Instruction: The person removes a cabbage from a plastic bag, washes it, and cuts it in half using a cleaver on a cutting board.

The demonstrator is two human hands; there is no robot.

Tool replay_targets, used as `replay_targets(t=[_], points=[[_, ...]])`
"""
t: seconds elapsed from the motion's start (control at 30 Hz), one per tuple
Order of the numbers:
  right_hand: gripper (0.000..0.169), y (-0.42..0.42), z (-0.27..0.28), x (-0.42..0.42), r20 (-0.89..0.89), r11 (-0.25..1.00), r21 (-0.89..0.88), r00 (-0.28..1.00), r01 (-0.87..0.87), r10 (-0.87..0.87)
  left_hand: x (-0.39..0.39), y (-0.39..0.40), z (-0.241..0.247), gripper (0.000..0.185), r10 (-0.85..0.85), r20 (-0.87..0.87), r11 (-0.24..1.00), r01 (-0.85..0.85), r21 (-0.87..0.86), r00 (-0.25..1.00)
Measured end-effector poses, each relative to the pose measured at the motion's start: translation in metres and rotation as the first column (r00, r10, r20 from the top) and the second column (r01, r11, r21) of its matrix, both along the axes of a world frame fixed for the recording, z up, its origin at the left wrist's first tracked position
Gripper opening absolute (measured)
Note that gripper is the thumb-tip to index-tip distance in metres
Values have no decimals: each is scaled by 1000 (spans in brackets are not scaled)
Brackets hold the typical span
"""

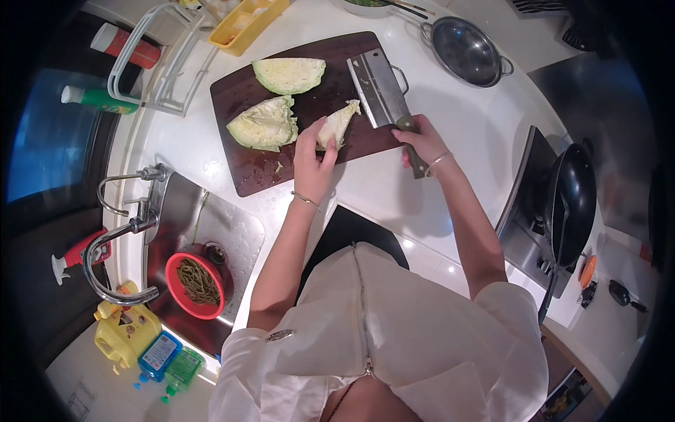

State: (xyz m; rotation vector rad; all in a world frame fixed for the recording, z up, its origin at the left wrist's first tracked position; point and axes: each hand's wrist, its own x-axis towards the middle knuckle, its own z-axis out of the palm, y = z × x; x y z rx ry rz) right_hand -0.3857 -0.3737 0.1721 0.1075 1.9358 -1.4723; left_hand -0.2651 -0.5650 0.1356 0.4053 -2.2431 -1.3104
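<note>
My left hand [314,158] grips a narrow piece of cabbage [335,126] at the near side of a dark wooden cutting board [311,171]. In my right hand [425,141] is a cleaver [377,87], held by its green riveted handle. Its broad steel blade points away from me over the board's right edge, apart from the cabbage piece, with small bits stuck to it. Two larger cabbage wedges lie on the board: one with ragged leaves [263,125] left of my left hand, and a smoother one [290,75] farther back.
On the left, a steel sink [240,227] holds a red bowl [171,285] of long green vegetables below a faucet [92,258]. A two-handled metal pan [464,50] stands back right. A black wok [575,205] sits on the stove at right. Detergent bottles [160,356] stand beyond the sink.
</note>
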Motion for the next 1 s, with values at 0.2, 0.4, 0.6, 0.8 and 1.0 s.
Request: replay_targets(t=[0.2, 0.4, 0.6, 0.8, 1.0], points=[[35, 23, 9, 20, -722, 952, 297, 636, -72, 273, -7, 4, 10, 35, -3, 27, 998, 4, -60, 1000], [36, 22, 20, 36, -654, 906, 373, 636, -200, 410, -5, -1, 8, 43, -1, 29, 1000, 2, -23, 1000], [36, 22, 26, 36, -651, 883, 407, 603, -235, 461, -4, -1, 7, 46, -1, 17, 1000, 2, -30, 1000], [34, 21, 34, 30, -573, 815, 462, 584, -349, 575, -1, 1, 2, 45, 1, 27, 1000, -1, -10, 1000], [35, 12, 32, 21, -387, 655, 556, 538, -512, 749, 4, 6, -8, 44, 30, -24, 999, -29, 29, 999]])
